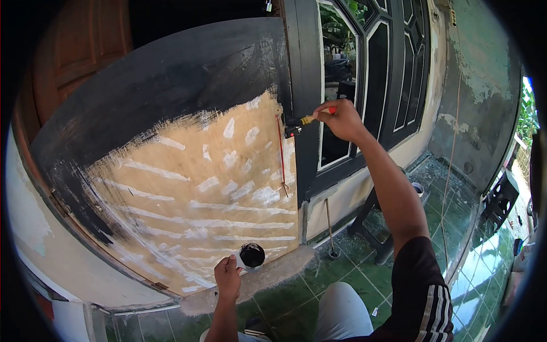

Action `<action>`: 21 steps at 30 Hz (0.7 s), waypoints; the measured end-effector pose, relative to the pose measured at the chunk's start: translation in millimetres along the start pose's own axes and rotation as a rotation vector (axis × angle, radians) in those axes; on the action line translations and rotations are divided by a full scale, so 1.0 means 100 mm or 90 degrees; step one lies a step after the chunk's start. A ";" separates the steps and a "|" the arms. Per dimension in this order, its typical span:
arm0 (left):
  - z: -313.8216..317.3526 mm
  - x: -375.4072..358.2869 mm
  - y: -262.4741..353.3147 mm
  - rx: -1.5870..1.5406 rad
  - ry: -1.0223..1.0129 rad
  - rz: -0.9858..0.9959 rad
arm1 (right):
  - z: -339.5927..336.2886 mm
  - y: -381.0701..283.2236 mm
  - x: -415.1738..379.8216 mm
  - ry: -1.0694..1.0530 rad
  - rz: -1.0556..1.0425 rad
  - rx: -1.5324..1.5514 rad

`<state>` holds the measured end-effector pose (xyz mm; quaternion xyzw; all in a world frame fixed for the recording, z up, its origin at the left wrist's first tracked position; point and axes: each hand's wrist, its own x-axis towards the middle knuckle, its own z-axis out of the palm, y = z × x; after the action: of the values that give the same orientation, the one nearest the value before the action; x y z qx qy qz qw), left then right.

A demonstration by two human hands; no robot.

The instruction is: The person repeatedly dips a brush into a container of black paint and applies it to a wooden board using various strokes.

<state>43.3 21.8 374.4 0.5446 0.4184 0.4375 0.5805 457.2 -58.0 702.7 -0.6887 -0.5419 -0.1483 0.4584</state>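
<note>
My right hand (343, 121) is closed around the handle of a paintbrush (308, 119). Its dark bristles are at the right edge of a wooden door panel (219, 165), just above a small black latch (293, 131); whether they touch cannot be made out. Black paint (171, 74) covers the panel's top and left side, while the lower part is bare wood with white filler streaks. Low in front of the panel, my left hand (228, 277) grips a white cup (242, 261) with black paint inside. A red strip (281, 151) hangs along the panel's right side.
A dark window frame (307, 85) with glass panes adjoins the panel on the right. On the green tiled floor (342, 279) are a dark stool (373, 228) and an upright stick (328, 222). A cord (450, 165) hangs by the grey wall.
</note>
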 end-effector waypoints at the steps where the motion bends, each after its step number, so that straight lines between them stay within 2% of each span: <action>1: -0.01 -0.01 0.01 0.010 -0.002 0.000 | -0.05 0.02 0.06 -0.026 -0.021 -0.030; 5: 0.00 -0.03 0.01 0.026 -0.001 0.012 | -0.16 -0.19 0.40 -0.012 -0.116 -0.045; 8: 0.04 -0.05 0.04 0.013 0.006 0.015 | -0.26 -0.42 0.50 0.092 -0.042 -0.007; 11: 0.04 -0.06 0.08 0.020 -0.001 0.015 | -0.39 -0.39 0.50 0.064 -0.032 0.005; 14: 0.02 -0.05 0.05 0.033 -0.010 0.020 | -0.26 -0.22 0.53 -0.075 -0.095 -0.053; 20: 0.03 -0.06 0.07 0.031 -0.010 0.018 | -0.41 -0.54 0.49 0.091 0.036 0.032; 21: 0.02 -0.05 0.07 0.032 -0.013 0.018 | -0.41 -0.51 0.51 0.041 0.009 0.022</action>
<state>43.4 16.3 381.7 0.5692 0.4159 0.4293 0.5645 443.4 -60.1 784.5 -0.6791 -0.5247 -0.1577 0.4885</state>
